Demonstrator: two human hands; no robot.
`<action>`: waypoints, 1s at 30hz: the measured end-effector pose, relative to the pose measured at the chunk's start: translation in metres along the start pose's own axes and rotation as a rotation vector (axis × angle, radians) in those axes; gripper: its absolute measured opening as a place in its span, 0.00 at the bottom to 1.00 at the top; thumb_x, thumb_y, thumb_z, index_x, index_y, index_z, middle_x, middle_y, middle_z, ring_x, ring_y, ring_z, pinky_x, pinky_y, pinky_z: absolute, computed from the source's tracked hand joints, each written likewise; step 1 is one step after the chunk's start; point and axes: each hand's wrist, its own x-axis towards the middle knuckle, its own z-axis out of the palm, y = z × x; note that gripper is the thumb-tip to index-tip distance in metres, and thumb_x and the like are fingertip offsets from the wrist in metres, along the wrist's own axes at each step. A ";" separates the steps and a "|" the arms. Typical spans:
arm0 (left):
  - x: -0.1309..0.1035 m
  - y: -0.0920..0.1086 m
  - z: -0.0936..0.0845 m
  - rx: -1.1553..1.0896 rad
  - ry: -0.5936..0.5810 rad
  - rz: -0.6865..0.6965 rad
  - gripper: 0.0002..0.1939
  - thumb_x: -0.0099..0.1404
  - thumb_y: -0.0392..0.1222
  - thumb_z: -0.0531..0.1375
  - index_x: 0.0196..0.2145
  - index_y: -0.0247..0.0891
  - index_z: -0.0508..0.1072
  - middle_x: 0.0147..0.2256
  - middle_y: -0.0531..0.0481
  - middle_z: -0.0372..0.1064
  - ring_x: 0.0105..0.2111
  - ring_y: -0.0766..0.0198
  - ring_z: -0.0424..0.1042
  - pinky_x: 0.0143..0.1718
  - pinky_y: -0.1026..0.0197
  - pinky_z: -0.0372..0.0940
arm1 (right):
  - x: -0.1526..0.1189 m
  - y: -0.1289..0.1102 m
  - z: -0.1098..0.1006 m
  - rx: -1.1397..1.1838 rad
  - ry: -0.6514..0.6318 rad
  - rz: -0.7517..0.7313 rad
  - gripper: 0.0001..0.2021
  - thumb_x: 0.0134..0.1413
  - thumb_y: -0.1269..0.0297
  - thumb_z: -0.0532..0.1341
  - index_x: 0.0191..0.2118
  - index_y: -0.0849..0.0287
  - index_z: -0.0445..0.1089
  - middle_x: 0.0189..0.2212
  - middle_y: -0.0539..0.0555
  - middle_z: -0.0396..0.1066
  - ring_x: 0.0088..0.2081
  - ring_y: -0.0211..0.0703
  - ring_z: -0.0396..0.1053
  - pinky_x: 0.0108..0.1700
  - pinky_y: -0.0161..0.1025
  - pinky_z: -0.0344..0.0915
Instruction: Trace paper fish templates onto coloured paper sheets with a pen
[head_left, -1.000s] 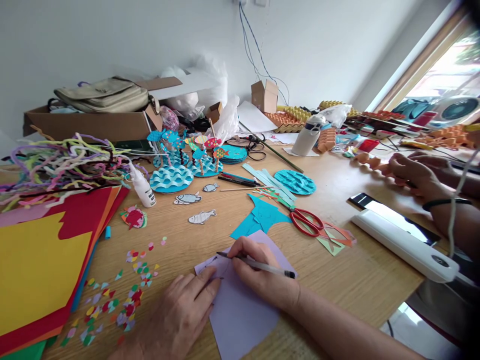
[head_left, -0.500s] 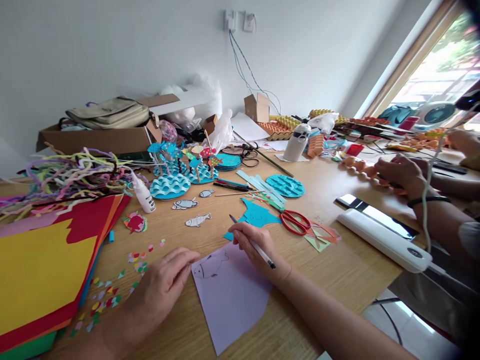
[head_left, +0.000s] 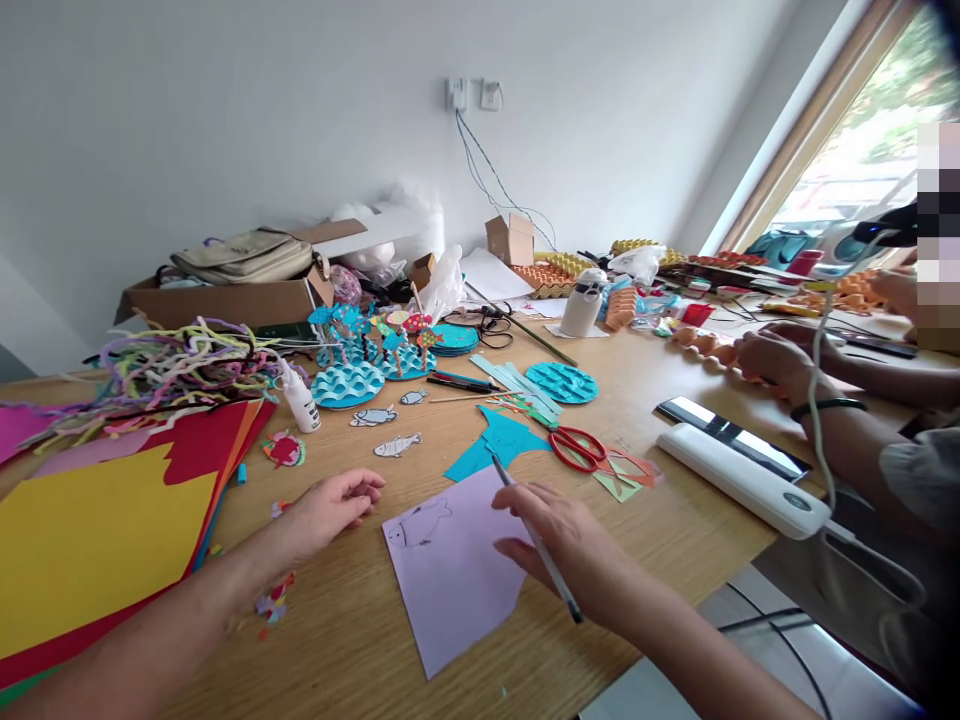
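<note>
A sheet of purple paper (head_left: 457, 590) lies on the table before me, with a fish drawing (head_left: 421, 525) in dark lines near its upper left corner. Over the sheet's right side, my right hand (head_left: 566, 545) is closed round a pen (head_left: 546, 562), its narrow end pointing up and away. My left hand (head_left: 337, 505) is left of the sheet, apart from it, holding nothing, its fingers loosely bent. Several cut-out paper fish (head_left: 397, 446) lie beyond the sheet, near blue paper (head_left: 499, 440) and red-handled scissors (head_left: 577, 449).
Coloured paper sheets (head_left: 97, 540), a white glue bottle (head_left: 301, 398) and pipe cleaners (head_left: 202, 365) are at left. Blue wavy discs (head_left: 347, 386) carry paper fish behind. At right are a white power bank-like device (head_left: 742, 480), a phone (head_left: 731, 435) and another person's hands (head_left: 780, 355).
My left hand has come off the paper's corner and moved away, up in view. My right hand has drawn back to the right with the pen, away from the drawing. The view has tilted up.
</note>
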 end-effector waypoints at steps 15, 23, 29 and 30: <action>0.006 -0.008 0.010 0.045 -0.031 0.084 0.20 0.53 0.48 0.57 0.43 0.39 0.69 0.47 0.44 0.69 0.50 0.53 0.66 0.51 0.54 0.60 | -0.036 -0.001 0.030 0.078 -0.006 0.134 0.16 0.51 0.62 0.63 0.46 0.58 0.65 0.47 0.61 0.70 0.49 0.52 0.65 0.50 0.47 0.63; 0.004 -0.002 0.015 -0.015 -0.037 0.068 0.20 0.54 0.46 0.56 0.44 0.39 0.69 0.47 0.44 0.69 0.47 0.55 0.69 0.46 0.56 0.64 | -0.036 0.003 0.033 0.077 -0.031 0.155 0.18 0.50 0.63 0.64 0.47 0.60 0.65 0.47 0.62 0.70 0.50 0.54 0.64 0.50 0.49 0.62; -0.002 0.010 0.018 -0.190 -0.129 -0.055 0.21 0.55 0.46 0.56 0.46 0.36 0.66 0.46 0.43 0.65 0.39 0.62 0.69 0.39 0.61 0.64 | -0.038 0.005 0.036 0.103 -0.007 0.153 0.18 0.49 0.63 0.64 0.47 0.58 0.64 0.47 0.60 0.69 0.49 0.52 0.65 0.50 0.47 0.62; -0.003 0.011 0.018 -0.239 -0.146 -0.081 0.21 0.55 0.47 0.57 0.46 0.37 0.66 0.45 0.44 0.65 0.38 0.63 0.69 0.37 0.62 0.63 | -0.038 0.005 0.036 0.107 -0.004 0.152 0.18 0.49 0.63 0.64 0.47 0.58 0.64 0.47 0.60 0.69 0.49 0.52 0.65 0.50 0.47 0.62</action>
